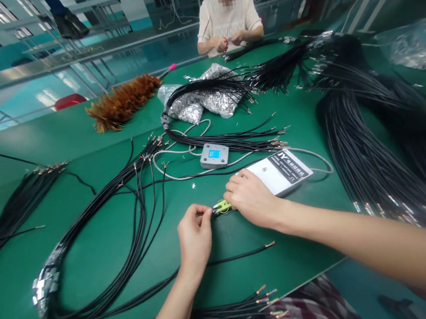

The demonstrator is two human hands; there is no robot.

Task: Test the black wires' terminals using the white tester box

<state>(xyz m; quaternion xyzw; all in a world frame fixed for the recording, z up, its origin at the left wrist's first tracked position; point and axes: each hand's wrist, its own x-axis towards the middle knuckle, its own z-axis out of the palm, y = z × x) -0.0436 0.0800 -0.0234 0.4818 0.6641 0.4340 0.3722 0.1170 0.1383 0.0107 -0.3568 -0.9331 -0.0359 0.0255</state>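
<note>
In the head view, my right hand point(249, 197) is closed around yellow-green-handled pliers point(223, 206), just in front of a white box point(275, 171) with a black label. The pliers' jaws point left, toward my left hand point(197, 232). Thumb and fingertips of that hand pinch a thin black cable right at the jaws; most of the cable is hidden by the fingers. A bundle of black cables point(95, 210), bound with shiny tape point(46, 280), curves around the left side. One loose cable point(244, 254) with a bare copper end passes below my left wrist.
Behind my hands lie a grey device with a blue screen point(214, 155), another cable bundle point(226, 140), plastic bags of metal parts point(219, 96) and a feather duster point(127, 102). Thick cable piles point(355, 137) cover the right side. A person point(229, 22) sits across the green table point(310, 241).
</note>
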